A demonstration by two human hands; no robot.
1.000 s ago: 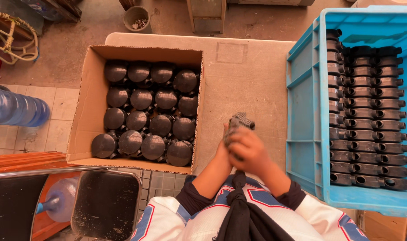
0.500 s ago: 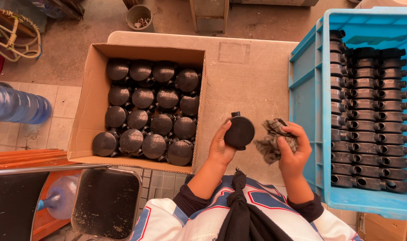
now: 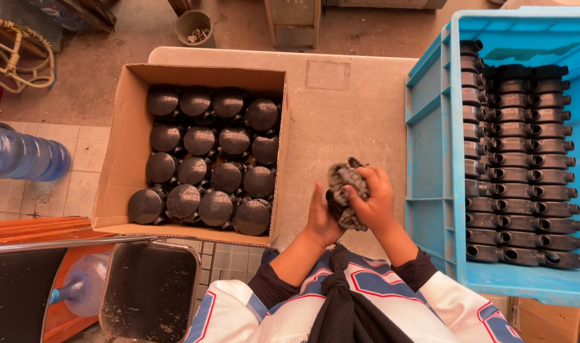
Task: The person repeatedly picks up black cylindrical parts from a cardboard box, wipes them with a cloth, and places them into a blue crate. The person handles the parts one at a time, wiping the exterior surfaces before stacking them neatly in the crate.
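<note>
The left hand (image 3: 320, 213) is cupped, fingers curled up around the underside of a dark round part (image 3: 335, 204) that is mostly hidden, and the right hand (image 3: 374, 202) presses a crumpled grey rag (image 3: 347, 184) over that part, fingers closed on the cloth. The rag is mottled grey with darker patches, bunched into folds; of the part only a dark edge shows between the palms. Both hands hover above the beige counter (image 3: 341, 114), just right of the cardboard box (image 3: 121, 146). Well left of the box lie clear blue water bottles (image 3: 23, 159) on a tiled floor. The box itself, open-topped with plain brown flaps, holds black round-capped parts (image 3: 204, 152) packed in four rows, touching one another. Right of the box, past the hands, a blue plastic crate (image 3: 429, 127) stands on the counter, filled with black tube-ended parts (image 3: 525, 159) stacked in neat rows against its right portion. Beyond the box's far edge a small round pot (image 3: 194, 26) sits on the floor.
</note>
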